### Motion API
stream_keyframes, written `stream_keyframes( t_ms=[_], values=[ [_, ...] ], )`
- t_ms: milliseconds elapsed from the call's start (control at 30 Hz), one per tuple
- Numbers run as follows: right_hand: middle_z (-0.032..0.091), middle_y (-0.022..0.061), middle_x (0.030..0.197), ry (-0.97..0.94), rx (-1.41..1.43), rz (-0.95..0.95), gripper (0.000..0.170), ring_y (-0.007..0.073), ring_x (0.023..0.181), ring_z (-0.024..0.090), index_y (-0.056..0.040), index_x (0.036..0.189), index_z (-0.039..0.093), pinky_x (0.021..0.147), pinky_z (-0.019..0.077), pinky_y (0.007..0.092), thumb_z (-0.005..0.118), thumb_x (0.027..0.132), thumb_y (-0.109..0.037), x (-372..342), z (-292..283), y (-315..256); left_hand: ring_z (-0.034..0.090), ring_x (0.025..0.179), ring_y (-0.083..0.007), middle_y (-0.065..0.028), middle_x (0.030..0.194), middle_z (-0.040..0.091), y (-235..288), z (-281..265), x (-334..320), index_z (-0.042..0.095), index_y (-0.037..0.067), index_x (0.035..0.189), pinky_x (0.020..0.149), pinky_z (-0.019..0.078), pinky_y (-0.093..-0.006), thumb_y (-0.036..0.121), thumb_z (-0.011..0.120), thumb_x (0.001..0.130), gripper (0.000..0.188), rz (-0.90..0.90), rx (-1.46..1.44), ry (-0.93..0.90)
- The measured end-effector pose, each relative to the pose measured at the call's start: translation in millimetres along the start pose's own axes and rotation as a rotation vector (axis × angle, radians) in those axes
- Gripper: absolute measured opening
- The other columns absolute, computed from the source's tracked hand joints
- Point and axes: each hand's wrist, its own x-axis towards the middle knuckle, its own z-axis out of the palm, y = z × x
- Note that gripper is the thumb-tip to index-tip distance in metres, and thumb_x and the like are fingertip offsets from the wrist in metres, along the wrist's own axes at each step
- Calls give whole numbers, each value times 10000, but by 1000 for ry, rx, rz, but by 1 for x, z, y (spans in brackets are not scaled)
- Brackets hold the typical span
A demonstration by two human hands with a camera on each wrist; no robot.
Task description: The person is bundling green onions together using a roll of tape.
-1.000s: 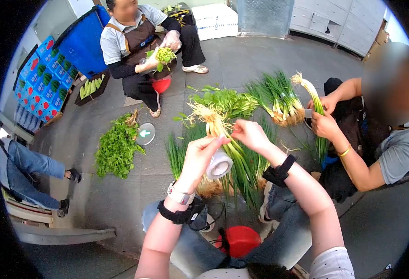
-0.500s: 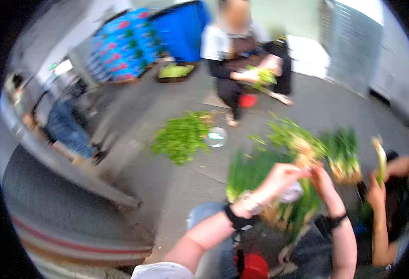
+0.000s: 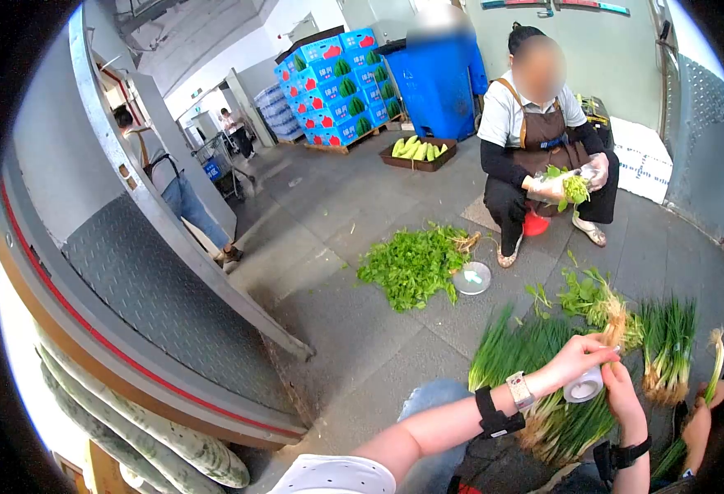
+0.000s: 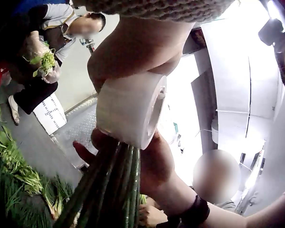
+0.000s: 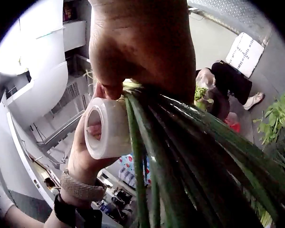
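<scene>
In the head view my left hand (image 3: 580, 360) grips a roll of clear tape (image 3: 583, 384), its fingertips meeting my right hand at a bunch of green onions. My right hand (image 3: 624, 395) is curled round that bunch, whose pale roots (image 3: 615, 317) point up. The left wrist view has the tape roll (image 4: 128, 110) under my left hand (image 4: 137, 47), the green leaves (image 4: 116, 185) hanging below. From the right wrist, a left fingertip shows through the core of the roll (image 5: 107, 128), beside the leaves (image 5: 180, 152) under my right hand (image 5: 142, 52). The bunch's wrapped part is mostly hidden.
Green onions (image 3: 514, 350) and leafy greens (image 3: 415, 267) lie on the floor, with a round disc (image 3: 471, 278) alongside. A squatting person (image 3: 543, 140) holds greens; another person's hands (image 3: 695, 428) hold onions at right. A metal-edged panel (image 3: 189, 230) stands at left.
The head view has swung left, so the floor, people and my hands appear further right. My fingertips, apart a second ago, now meet at the bunch.
</scene>
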Motion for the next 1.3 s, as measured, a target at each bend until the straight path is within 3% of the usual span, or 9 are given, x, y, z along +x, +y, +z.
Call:
stream_keyframes(
  t_ms=[133, 267, 367, 733, 767, 867, 1100, 1200, 1300],
  values=[
    [523, 62, 1011, 121, -194, -154, 285, 157, 898, 501, 15, 1109, 435, 794, 398, 280, 436, 877, -150, 6, 14, -22, 451, 1090, -233, -171, 1122, 515, 12, 1, -5, 663, 58, 848, 862, 377, -318, 174, 581, 786, 155, 120, 199, 134],
    [561, 61, 805, 456, -319, -115, 199, 192, 678, 532, -28, 977, 474, 606, 436, 329, 490, 847, -178, 5, 3, -21, 530, 834, -147, -90, 912, 568, 16, -2, -9, 663, 65, 873, 715, 434, -257, 139, 580, 791, 138, 40, 273, 81],
    [569, 205, 825, 506, -915, -62, 315, 375, 785, 551, -33, 964, 456, 642, 445, 418, 539, 797, -286, -5, 14, -48, 502, 696, -70, -18, 775, 572, 22, 2, -9, 656, 38, 873, 611, 397, -200, 133, 569, 809, 144, -177, 169, 50],
    [463, 43, 655, 645, -1607, -422, 189, 178, 607, 536, -71, 802, 442, 491, 443, 280, 565, 690, -161, -7, 22, -42, 451, 548, -52, -12, 610, 536, 6, 14, -2, 659, 12, 794, 492, 345, -206, 119, 620, 762, 119, -42, 191, 198],
    [458, 32, 658, 675, -1641, -462, 170, 156, 611, 529, -78, 780, 450, 483, 431, 259, 557, 671, -155, -6, 24, -40, 521, 665, -56, -20, 724, 607, 8, 13, -3, 653, -9, 808, 604, 397, -178, 112, 571, 801, 146, -95, 218, 160],
    [445, 19, 656, 703, -1713, -490, 163, 138, 606, 516, -75, 783, 470, 481, 421, 238, 547, 664, -155, -4, 30, -37, 521, 661, -55, -11, 736, 607, 7, 12, -3, 654, -10, 767, 600, 397, -182, 114, 573, 802, 152, -140, 133, 190],
    [427, 12, 644, 677, -1717, -560, 397, 127, 593, 499, -34, 1073, 497, 495, 415, 219, 517, 686, -122, -6, 32, -41, 486, 596, -36, 0, 691, 573, 13, 14, -3, 593, -3, 802, 533, 377, -180, 152, 607, 785, 156, -242, -66, 274],
    [465, 44, 698, 509, -1591, -583, 515, 162, 627, 512, -31, 1142, 456, 527, 438, 267, 587, 645, -75, -10, 32, -47, 485, 596, -36, 7, 687, 567, 13, 9, -5, 595, 6, 790, 526, 374, -179, 149, 601, 787, 144, -289, -107, 267],
    [456, 36, 682, 484, -1603, -601, 447, 150, 615, 517, -57, 1135, 477, 534, 453, 247, 518, 691, -92, -11, 32, -47, 483, 586, -41, 11, 681, 560, 8, 8, -4, 588, 8, 768, 528, 379, -182, 145, 587, 792, 139, -282, -127, 287]
  ],
)
